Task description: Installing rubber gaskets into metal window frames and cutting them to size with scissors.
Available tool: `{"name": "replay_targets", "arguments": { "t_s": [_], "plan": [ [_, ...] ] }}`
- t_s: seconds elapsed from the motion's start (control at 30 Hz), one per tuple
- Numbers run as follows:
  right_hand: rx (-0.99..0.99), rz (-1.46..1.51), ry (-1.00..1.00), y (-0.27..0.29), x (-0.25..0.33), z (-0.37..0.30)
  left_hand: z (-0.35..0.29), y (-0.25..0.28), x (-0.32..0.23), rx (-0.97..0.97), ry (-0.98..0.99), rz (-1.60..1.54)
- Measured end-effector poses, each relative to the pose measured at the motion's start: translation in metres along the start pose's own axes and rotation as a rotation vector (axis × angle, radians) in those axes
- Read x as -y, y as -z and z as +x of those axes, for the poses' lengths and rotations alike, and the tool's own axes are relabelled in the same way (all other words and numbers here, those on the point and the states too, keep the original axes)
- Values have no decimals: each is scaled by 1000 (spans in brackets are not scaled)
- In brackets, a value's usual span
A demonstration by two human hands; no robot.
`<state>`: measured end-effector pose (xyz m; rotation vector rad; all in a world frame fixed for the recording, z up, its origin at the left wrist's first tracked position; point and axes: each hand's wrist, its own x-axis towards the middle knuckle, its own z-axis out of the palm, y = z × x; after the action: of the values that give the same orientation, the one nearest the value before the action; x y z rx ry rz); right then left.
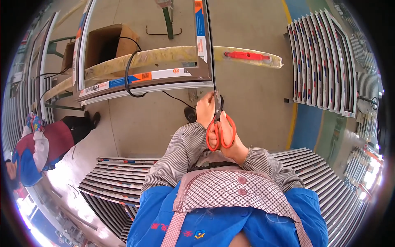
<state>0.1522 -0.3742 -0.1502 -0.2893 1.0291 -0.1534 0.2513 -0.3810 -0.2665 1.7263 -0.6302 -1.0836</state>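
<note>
Far left of the window frame (144, 80), another person in a red and blue jacket (37, 150) stands on the concrete floor (255, 107), and a cardboard box (107, 43) shows through the frame's opening. At the frame's lower right corner, the left hand (205, 110) pinches the black sealing strip (214, 61) that runs down the frame's right edge. Just right of it, the right hand (231, 142) is closed through the handles of red-handled scissors (219, 123), blades pointing up at the strip; further right, stacked window frames (323, 61) lean.
</note>
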Motion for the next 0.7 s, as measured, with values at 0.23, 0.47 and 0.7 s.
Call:
{"name": "replay_targets", "arguments": {
  "t_s": [0.23, 0.47, 0.7],
  "plan": [
    [-62, 92, -44, -20, 2, 5, 0, 0, 5, -56, -77, 100],
    [-65, 191, -56, -24, 1, 12, -3, 0, -3, -75, -30, 73],
    [-134, 9, 40, -26, 2, 10, -6, -3, -9, -107, -17, 107]
  ]
}}
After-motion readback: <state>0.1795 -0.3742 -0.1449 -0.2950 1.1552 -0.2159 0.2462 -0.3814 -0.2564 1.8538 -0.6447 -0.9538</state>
